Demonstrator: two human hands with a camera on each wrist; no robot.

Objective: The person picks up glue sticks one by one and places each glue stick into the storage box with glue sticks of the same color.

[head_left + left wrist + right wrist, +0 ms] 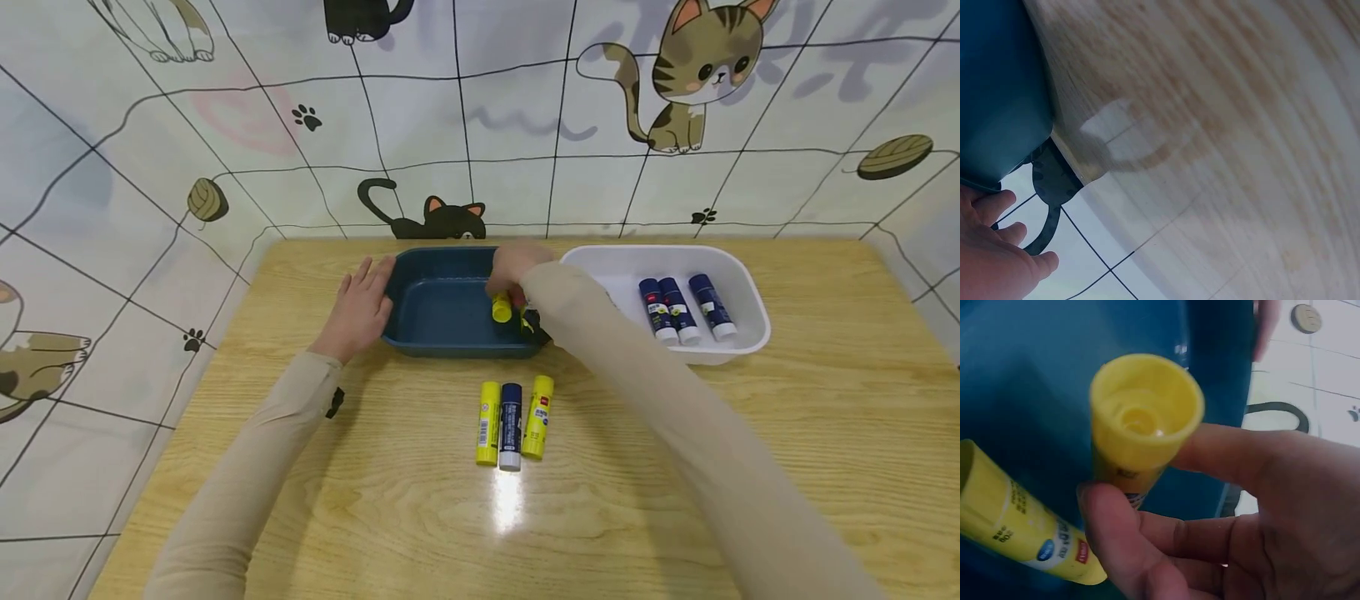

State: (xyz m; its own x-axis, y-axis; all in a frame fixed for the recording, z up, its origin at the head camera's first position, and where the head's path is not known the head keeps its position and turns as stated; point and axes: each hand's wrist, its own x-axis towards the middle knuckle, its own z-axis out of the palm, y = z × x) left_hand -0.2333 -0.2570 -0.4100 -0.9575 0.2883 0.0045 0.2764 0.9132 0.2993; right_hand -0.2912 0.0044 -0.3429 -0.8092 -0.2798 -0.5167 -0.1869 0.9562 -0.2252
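My right hand (517, 265) pinches a yellow glue stick (1138, 447) between thumb and fingers, inside the right part of a dark blue plastic box (442, 350). In the right wrist view the stick's hollow end faces the camera. Beside it a second yellow glue stick (1029, 519) lies in the box. My left hand (356, 308) rests against the box's left rim with its fingers extended. On the table in front lie a yellow glue stick (488, 423), a navy glue stick with a white end (511, 425), and another yellow glue stick (538, 417).
A white plastic box (753, 321) stands right of the blue one, partly behind my right sleeve. Inside it are three navy glue sticks (678, 311). The wooden table (375, 500) meets a cat-patterned backdrop (510, 125) behind both boxes.
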